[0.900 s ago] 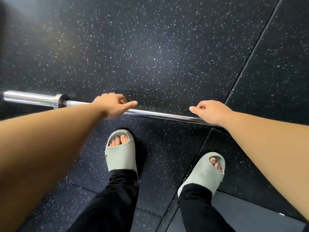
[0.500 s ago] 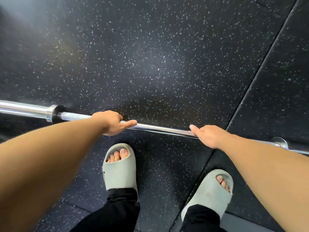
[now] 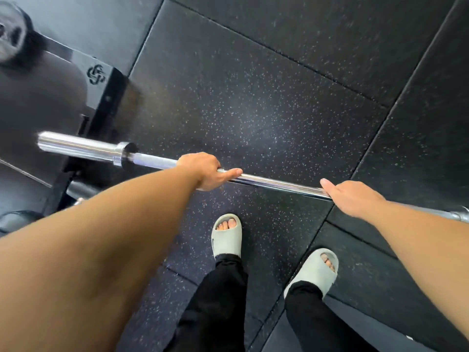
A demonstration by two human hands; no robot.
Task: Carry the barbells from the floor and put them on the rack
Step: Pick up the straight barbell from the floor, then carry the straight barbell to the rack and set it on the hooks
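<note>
A long chrome barbell [image 3: 276, 183] with no plates runs across the view, held up off the floor in front of my legs. My left hand [image 3: 203, 171] grips the shaft from above, just right of the left collar and sleeve [image 3: 78, 147]. My right hand [image 3: 352, 199] grips the shaft further right, thumb along the bar. The right collar shows at the frame edge [image 3: 460, 214]. A black steel rack base [image 3: 101, 92] with a white logo stands at the left, close to the bar's left sleeve.
Black speckled rubber floor tiles [image 3: 253, 110] lie all around. My feet in pale slides [image 3: 227, 236] and black trousers stand just behind the bar. Dark rounded shapes, possibly weight plates, sit at the far left by the rack [image 3: 17, 219].
The view has swung left and the rack base has come into sight. The bar, held in both hands throughout, now sits with its left sleeve near the rack.
</note>
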